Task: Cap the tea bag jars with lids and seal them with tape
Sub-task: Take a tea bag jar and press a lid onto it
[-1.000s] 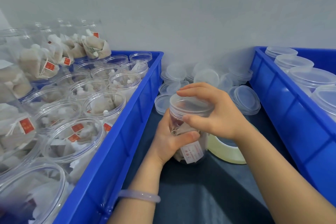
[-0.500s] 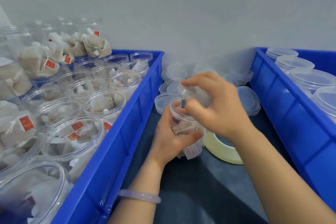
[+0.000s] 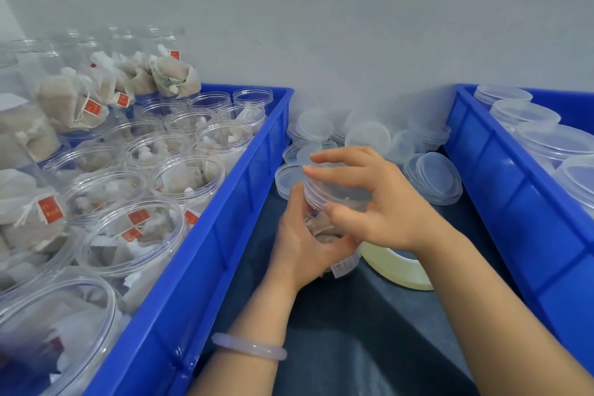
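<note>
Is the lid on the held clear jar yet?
On: the clear plastic lid sits atop the clear tea bag jar, gripped by the right hand. Tightness: cannot tell.

Your left hand (image 3: 300,244) and right hand (image 3: 382,205) cover most of the jar (image 3: 331,202), and the lid (image 3: 316,191) beneath them is blurred (perhaps seated, I can't tell). Your right forearm (image 3: 466,283) hides part of the tape roll (image 3: 401,271). The jar's label (image 3: 342,267) is too small to read. The left blue crate (image 3: 205,267) and right blue crate (image 3: 501,186) run off the edges.

wall (image 3: 353,9): plain pale grey | tabletop (image 3: 353,347): dark, matte | light: even
</note>
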The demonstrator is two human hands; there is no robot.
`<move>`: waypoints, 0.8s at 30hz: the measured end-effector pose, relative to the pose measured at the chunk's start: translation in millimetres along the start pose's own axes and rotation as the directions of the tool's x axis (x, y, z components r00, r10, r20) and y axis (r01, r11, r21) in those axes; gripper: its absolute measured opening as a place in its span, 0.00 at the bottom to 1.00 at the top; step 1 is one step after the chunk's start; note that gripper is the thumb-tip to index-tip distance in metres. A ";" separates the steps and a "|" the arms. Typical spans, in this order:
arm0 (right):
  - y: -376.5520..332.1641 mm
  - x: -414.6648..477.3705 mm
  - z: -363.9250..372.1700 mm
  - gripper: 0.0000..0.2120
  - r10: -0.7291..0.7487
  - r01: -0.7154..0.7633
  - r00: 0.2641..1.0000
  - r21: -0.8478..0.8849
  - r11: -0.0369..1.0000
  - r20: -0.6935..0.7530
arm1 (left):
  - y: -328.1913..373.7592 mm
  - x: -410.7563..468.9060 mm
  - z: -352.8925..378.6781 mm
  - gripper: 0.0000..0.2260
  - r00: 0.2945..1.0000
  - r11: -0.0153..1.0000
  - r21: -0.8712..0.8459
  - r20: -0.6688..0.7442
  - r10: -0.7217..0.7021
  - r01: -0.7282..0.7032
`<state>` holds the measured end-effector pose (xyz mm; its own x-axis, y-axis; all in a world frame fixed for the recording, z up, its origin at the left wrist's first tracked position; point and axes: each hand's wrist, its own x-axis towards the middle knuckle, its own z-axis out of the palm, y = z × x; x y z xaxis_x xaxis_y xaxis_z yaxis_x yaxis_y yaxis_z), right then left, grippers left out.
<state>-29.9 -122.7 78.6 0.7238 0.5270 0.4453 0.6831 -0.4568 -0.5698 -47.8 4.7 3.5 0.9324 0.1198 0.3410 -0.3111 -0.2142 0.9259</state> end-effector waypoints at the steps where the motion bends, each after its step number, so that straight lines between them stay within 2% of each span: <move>1: -0.6 -0.4 -0.5 0.23 -0.001 0.001 1.000 0.019 1.000 0.005 | 0.5 -0.6 0.8 0.31 1.000 1.000 0.011 -0.012 0.006 -0.006; 15: -3.1 6.5 -2.3 0.23 0.053 -0.061 0.995 0.110 0.992 0.080 | 0.7 -4.7 5.2 0.32 0.997 1.000 0.002 -0.079 0.002 -0.001; 20: 0.0 7.5 -5.7 0.22 -0.006 -0.014 0.988 0.135 0.991 0.153 | 0.1 -4.7 4.5 0.32 0.998 1.000 -0.009 -0.067 0.021 -0.022; 24: -0.2 4.2 -8.8 0.23 0.060 -0.084 0.988 0.170 0.982 0.143 | -0.4 -3.2 5.6 0.33 0.996 0.999 0.024 -0.069 0.050 -0.049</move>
<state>-26.1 -126.7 86.6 0.7420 0.5957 0.3075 0.5937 -0.3708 -0.7142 -49.6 -1.0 1.1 0.9008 0.1750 0.3974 -0.3516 -0.2430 0.9041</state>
